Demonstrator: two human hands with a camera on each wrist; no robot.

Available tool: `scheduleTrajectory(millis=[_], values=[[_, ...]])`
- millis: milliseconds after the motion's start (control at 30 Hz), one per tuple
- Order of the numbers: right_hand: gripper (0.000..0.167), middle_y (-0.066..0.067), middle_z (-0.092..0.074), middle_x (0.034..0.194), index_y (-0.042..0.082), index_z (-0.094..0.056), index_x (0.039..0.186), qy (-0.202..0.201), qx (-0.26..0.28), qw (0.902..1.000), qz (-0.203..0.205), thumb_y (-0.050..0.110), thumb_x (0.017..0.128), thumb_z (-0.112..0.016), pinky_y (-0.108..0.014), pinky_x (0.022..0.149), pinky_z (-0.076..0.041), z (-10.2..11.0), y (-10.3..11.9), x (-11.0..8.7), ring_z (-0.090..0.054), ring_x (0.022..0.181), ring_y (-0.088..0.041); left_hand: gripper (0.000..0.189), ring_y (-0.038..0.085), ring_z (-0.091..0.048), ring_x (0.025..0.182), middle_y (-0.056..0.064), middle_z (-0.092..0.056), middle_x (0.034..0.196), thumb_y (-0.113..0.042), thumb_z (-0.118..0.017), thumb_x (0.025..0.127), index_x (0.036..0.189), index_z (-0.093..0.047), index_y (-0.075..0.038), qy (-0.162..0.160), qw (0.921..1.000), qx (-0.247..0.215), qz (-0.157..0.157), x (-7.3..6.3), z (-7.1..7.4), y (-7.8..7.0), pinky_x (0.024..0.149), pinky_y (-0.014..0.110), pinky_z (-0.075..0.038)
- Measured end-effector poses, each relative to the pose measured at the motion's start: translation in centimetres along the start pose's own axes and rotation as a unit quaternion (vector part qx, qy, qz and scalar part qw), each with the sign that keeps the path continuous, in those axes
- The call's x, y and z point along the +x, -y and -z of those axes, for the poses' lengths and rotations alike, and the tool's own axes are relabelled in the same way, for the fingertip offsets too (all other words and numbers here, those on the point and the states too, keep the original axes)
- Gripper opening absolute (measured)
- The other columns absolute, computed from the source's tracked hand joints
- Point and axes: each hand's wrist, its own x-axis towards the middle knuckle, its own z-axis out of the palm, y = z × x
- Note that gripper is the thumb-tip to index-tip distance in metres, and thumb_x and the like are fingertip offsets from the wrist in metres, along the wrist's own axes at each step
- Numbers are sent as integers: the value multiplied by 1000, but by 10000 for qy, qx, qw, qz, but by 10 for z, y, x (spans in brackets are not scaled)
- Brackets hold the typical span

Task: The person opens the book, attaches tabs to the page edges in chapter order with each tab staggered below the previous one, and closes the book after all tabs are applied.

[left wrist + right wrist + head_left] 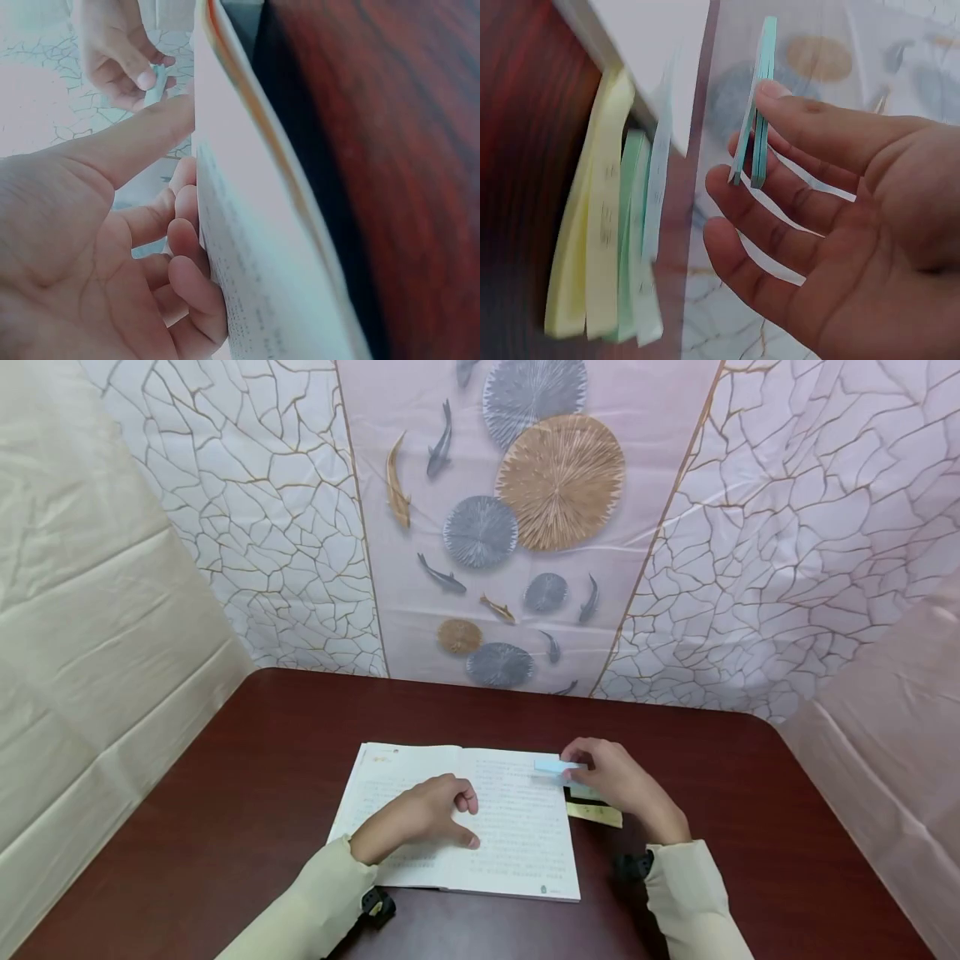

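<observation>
An open book (517, 860) with printed pages lies on the table. My left hand (420, 810) rests on it near the middle, thumb stretched out and fingers loosely bent; in the left wrist view its fingertips touch the page. Over the top right of the right page, my right hand (618, 781) pinches a light blue sticky note pad (763, 97) between thumb and fingers. The pad shows as split layers in the right wrist view. Yellow sticky notes (600, 225), green sticky notes (634, 232) and a pale blue sticky note (658, 180) jut from the book's right edge.
The dark red wooden table (247, 760) extends around the book. Behind it hangs a patterned cloth (300, 527), with plain pale cloth at both sides. Each wrist wears a small black camera, such as the left wrist camera (378, 906).
</observation>
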Motion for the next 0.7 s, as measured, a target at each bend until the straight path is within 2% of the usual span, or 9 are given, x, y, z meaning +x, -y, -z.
scheduleTrajectory(millis=[167,233,367,433,567,700], values=[[16,-15,-70,117,3,-70,117,-169,-30,9993,-328,7,101,-71,-41,80,-53,1,-21,3,-61,98,-26,35,15,-51,90,-3,-57,96,-21,-95,78,96,-65,-17,-5,10000,28,15,-1,-2,4,84,36,-44],[17,-16,-70,117,2,-69,118,-188,-20,9985,-513,8,102,-70,-40,78,-52,1,-27,3,-61,93,-25,35,15,-51,90,-3,-57,96,-22,-95,78,96,-65,-17,-1,10000,14,-25,0,-2,3,84,36,-44],[19,-19,-70,115,-2,-68,120,-263,-41,9979,-598,7,103,-69,-39,73,-52,3,-38,4,-62,87,-24,35,15,-51,89,-3,-57,96,-21,-95,78,95,-65,-17,10,10000,-20,-35,0,-3,2,84,36,-44],[19,-20,-70,114,-3,-68,119,-319,-105,9976,-606,6,102,-69,-41,73,-53,5,-43,4,-66,91,-27,35,14,-51,89,-4,-56,96,-22,-95,78,96,-65,-18,16,10000,-7,-19,0,-2,2,83,36,-44],[18,-24,-69,121,-2,-69,117,-404,-337,9960,-727,6,101,-70,-45,76,-55,6,-49,5,-69,108,-39,35,14,-51,89,-5,-56,97,-23,-95,78,96,-65,-18,16,10000,20,3,-1,-1,1,83,36,-45],[20,-26,-67,124,-2,-70,118,-419,-471,9953,-735,5,100,-71,-48,78,-56,6,-53,7,-66,110,-40,35,14,-51,89,-5,-56,98,-23,-95,78,96,-65,-19,7,10000,45,39,0,0,0,83,36,-45]])
